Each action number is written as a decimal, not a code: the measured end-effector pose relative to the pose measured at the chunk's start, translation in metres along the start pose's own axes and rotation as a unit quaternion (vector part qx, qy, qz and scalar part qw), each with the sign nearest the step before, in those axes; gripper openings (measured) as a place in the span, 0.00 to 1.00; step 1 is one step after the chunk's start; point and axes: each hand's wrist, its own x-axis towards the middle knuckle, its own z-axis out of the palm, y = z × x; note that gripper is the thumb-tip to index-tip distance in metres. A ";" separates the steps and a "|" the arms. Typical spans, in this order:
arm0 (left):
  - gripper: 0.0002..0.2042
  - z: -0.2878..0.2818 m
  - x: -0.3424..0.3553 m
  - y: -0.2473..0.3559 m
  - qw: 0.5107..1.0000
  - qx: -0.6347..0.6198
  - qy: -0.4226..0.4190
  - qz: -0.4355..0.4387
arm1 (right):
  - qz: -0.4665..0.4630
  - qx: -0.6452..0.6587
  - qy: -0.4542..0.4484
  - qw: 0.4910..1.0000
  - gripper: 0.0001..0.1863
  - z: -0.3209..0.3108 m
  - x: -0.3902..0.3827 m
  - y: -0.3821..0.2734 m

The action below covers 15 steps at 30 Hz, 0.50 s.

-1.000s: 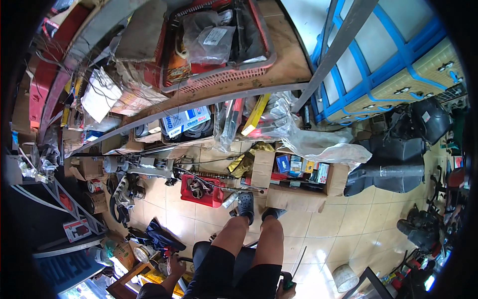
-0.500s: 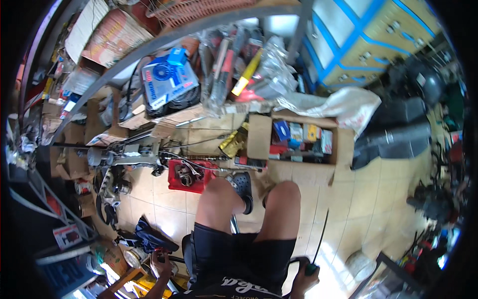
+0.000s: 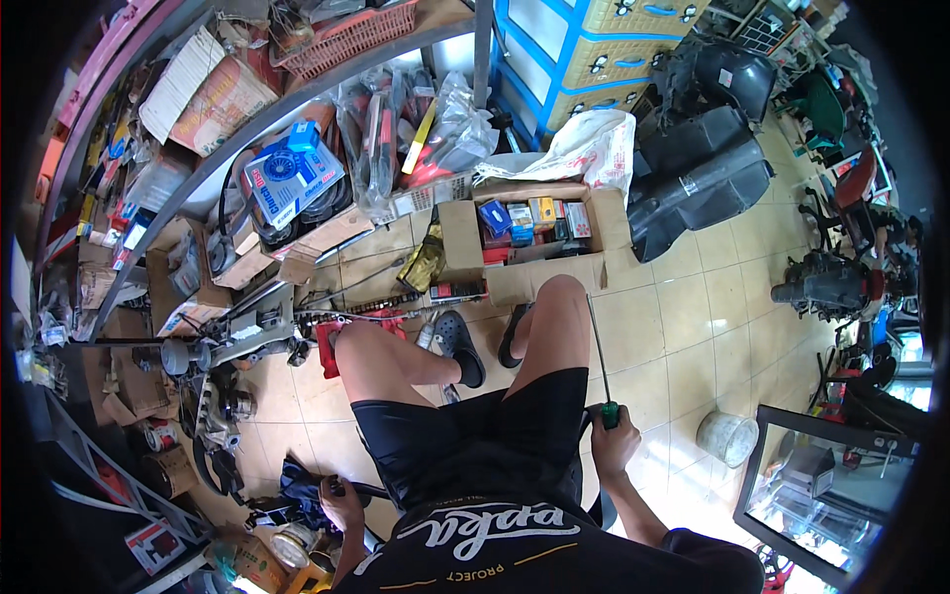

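Observation:
Low at the left, my left hand is closed round a small dark object that I cannot make out, beside a black chair armrest and a dark blue bundle of fabric. My right hand grips the green handle of a long screwdriver, its shaft standing out forward beside my right knee. I am seated in black shorts and clogs. Ahead of my feet are a red tray, partly hidden by my left knee, and an open cardboard box of small packages.
A crowded shelf runs along the back, with a blue-and-yellow drawer unit. Dark plastic panels, a white bucket, a glass-topped frame and motorbikes are on the right. Metal parts lie at the left.
The view has swung, showing more of the floor and bikes at the right. My right hand and screwdriver have come up and forward; my left hand also sits slightly higher. My knees have spread apart.

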 end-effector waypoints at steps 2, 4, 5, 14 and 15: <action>0.12 -0.003 -0.002 -0.005 1.000 0.012 0.000 0.007 | -0.011 0.010 0.008 1.000 0.13 -0.002 -0.007 0.005; 0.11 0.000 0.002 -0.002 0.999 0.017 0.014 0.047 | -0.002 0.022 0.000 1.000 0.13 -0.003 -0.004 0.001; 0.10 -0.001 0.002 -0.004 0.999 0.013 0.003 0.052 | 0.003 0.037 -0.004 0.999 0.12 -0.003 -0.002 -0.001; 0.12 0.009 0.003 -0.028 0.999 0.027 -0.006 0.017 | 0.005 0.066 0.004 0.998 0.12 -0.001 0.007 -0.005; 0.12 0.009 0.004 -0.027 1.000 0.020 -0.018 -0.011 | 0.016 0.069 -0.005 0.997 0.12 -0.002 0.010 -0.007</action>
